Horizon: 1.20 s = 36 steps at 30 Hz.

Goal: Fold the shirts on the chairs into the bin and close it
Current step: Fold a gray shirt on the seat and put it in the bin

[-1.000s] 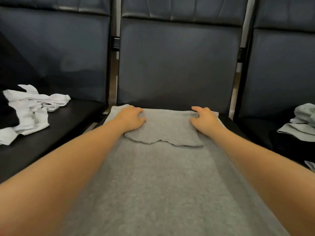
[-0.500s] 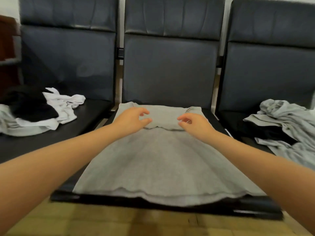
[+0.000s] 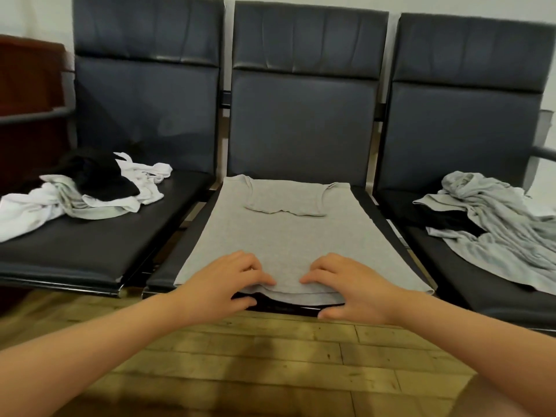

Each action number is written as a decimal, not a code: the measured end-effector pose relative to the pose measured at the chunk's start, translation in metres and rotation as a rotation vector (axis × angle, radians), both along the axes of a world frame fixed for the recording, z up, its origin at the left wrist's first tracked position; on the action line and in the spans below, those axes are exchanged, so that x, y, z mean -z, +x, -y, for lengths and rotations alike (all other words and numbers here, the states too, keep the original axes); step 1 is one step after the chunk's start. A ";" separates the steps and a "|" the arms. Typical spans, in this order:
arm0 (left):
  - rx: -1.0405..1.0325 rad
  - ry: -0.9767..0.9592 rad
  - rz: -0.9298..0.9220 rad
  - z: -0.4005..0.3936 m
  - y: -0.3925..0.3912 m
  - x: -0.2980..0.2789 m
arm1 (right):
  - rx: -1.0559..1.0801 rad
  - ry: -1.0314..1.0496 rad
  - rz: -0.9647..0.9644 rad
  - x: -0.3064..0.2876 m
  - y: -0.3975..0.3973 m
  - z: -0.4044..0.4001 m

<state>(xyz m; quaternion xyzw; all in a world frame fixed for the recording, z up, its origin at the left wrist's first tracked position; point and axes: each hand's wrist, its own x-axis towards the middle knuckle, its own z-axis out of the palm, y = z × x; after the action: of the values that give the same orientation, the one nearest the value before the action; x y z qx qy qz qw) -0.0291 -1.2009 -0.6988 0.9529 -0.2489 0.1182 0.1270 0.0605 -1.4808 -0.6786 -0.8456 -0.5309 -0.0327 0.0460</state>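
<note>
Item: grey tank top (image 3: 282, 236) lay flat on middle chair seat (image 3: 192, 245), narrowed lengthwise, shoulder section folded down over chest | Left hand (image 3: 224, 281): gripped near hem, fingers on top, thumb beneath | Right hand (image 3: 350, 285): gripped same hem likewise | Side seats: unfolded laundry pile (image 3: 90, 191), crumpled grey shirts (image 3: 493, 215)

Chairs (image 3: 304, 121): three (one row); hands (image 3: 222, 281): two.
</note>
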 end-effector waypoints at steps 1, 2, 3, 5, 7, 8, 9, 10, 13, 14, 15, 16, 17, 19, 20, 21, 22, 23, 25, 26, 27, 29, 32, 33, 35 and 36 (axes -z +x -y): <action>0.000 -0.036 0.004 -0.002 0.001 0.003 | -0.006 0.036 -0.001 0.002 0.000 0.000; -0.004 -0.079 0.005 -0.002 0.001 0.006 | -0.003 0.080 -0.018 0.004 0.000 0.000; -0.014 -0.129 0.002 -0.001 0.002 0.007 | 0.004 0.124 -0.039 0.004 0.000 -0.002; -0.043 -0.232 -0.009 0.001 0.006 0.008 | 0.030 0.201 -0.088 0.004 0.002 -0.007; -0.091 -0.297 0.013 0.003 0.013 0.004 | 0.074 0.264 -0.101 0.001 0.006 -0.012; -0.126 -0.305 0.025 0.004 0.016 0.000 | 0.110 0.261 -0.107 -0.001 0.009 -0.013; -0.165 -0.300 0.036 0.003 0.020 -0.003 | 0.142 0.230 -0.113 -0.005 0.011 -0.013; -0.202 -0.284 0.048 0.001 0.023 -0.006 | 0.170 0.179 -0.125 -0.008 0.015 -0.011; -0.303 -0.179 0.051 -0.007 0.028 -0.013 | 0.287 0.095 -0.155 -0.020 0.025 0.003; -0.338 -0.160 0.040 -0.010 0.030 -0.014 | 0.338 0.101 -0.162 -0.022 0.030 0.010; -0.371 -0.154 0.028 -0.012 0.031 -0.015 | 0.383 0.107 -0.161 -0.022 0.034 0.017; -0.402 -0.153 0.017 -0.014 0.031 -0.014 | 0.420 0.115 -0.165 -0.021 0.038 0.024; -0.423 -0.162 0.006 -0.016 0.031 -0.014 | 0.451 0.145 -0.189 -0.018 0.041 0.031; -0.434 -0.225 -0.027 -0.019 0.031 -0.013 | 0.498 0.278 -0.292 -0.014 0.046 0.044; -0.430 -0.260 -0.044 -0.019 0.030 -0.012 | 0.517 0.350 -0.341 -0.012 0.048 0.048; -0.421 -0.284 -0.059 -0.020 0.029 -0.012 | 0.526 0.415 -0.375 -0.010 0.050 0.052; -0.409 -0.304 -0.075 -0.020 0.028 -0.011 | 0.535 0.464 -0.394 -0.009 0.052 0.055; -0.392 -0.318 -0.089 -0.021 0.026 -0.011 | 0.536 0.508 -0.413 -0.009 0.052 0.057; -0.360 -0.318 -0.103 -0.024 0.023 -0.011 | 0.528 0.553 -0.424 -0.009 0.051 0.057; -0.348 -0.298 -0.096 -0.025 0.022 -0.011 | 0.519 0.562 -0.423 -0.010 0.050 0.056; -0.339 -0.276 -0.083 -0.026 0.020 -0.012 | 0.507 0.567 -0.426 -0.010 0.048 0.055; -0.335 -0.276 -0.066 -0.027 0.019 -0.014 | 0.482 0.567 -0.446 -0.011 0.042 0.053; -0.333 -0.367 -0.127 -0.022 0.013 -0.023 | 0.461 0.567 -0.502 -0.016 0.034 0.053; -0.317 -0.401 -0.156 -0.020 0.010 -0.026 | 0.461 0.556 -0.543 -0.018 0.031 0.053; -0.277 -0.433 -0.182 -0.013 0.003 -0.035 | 0.458 0.523 -0.635 -0.025 0.025 0.057; -0.262 -0.434 -0.175 -0.009 -0.001 -0.039 | 0.455 0.518 -0.668 -0.028 0.023 0.060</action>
<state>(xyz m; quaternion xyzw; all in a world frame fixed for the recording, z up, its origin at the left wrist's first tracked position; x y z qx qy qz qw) -0.0298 -1.1914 -0.6596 0.9340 -0.0803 0.1015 0.3331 0.0832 -1.5404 -0.6509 -0.8653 -0.2630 0.1003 0.4148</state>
